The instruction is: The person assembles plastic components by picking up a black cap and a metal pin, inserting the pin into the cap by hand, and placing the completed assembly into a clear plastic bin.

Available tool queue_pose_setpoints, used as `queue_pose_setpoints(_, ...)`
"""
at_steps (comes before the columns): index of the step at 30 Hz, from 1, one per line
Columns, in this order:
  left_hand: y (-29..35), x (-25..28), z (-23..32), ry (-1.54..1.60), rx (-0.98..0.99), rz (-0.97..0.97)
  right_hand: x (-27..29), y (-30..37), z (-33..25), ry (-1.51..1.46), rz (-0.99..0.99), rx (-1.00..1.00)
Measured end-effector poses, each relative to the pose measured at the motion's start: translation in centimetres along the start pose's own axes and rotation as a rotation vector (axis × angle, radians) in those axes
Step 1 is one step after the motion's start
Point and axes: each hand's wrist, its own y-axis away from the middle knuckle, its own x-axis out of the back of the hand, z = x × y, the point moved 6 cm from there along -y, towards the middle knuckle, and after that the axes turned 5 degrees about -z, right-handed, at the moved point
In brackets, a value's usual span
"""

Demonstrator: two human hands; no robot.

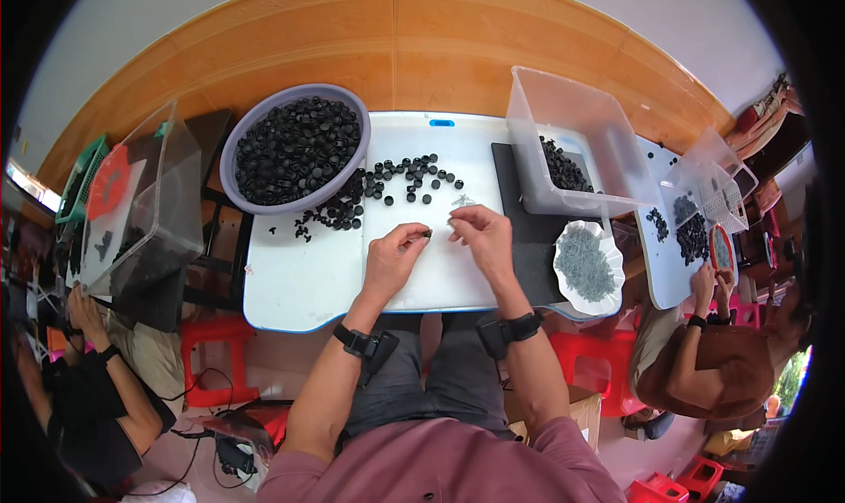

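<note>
My left hand pinches a small black cap-like part between thumb and fingertips, over the white tabletop. A short gap away, my right hand is closed in a pinch; whatever sits at its fingertips is too small to make out. Just beyond the hands lies a little pile of thin, greyish clear pieces. Farther off, several loose round black caps are scattered, thickening leftward into a heap. To the right, a white scalloped dish holds many more grey translucent pieces.
A purple basin full of black caps stands at the back left. At the back right, a clear plastic bin with black parts rests on a black mat. People work at both sides, near red stools.
</note>
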Motion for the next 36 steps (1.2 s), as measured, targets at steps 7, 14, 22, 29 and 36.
queue_pose_setpoints(7,0.0,-0.1,-0.7,0.045,0.011,0.006,-2.5,1.7,2.2,-0.195,0.016,-0.023)
queue_pose_setpoints(14,0.0,-0.2,-0.2,-0.034,0.069,-0.031,-2.7,1.8,2.6,-0.235,0.009,0.028)
queue_pose_setpoints(22,-0.1,-0.1,-0.6,-0.053,0.036,0.003,-2.8,2.0,2.1,-0.171,0.006,0.029)
queue_pose_setpoints(29,0.2,-0.1,-1.0,0.082,0.07,0.032,-2.7,2.3,2.0,-0.236,-0.014,0.026)
queue_pose_setpoints(36,0.2,0.0,-1.6,0.092,0.074,0.006,-3.0,2.3,1.7,-0.146,-0.044,-0.006)
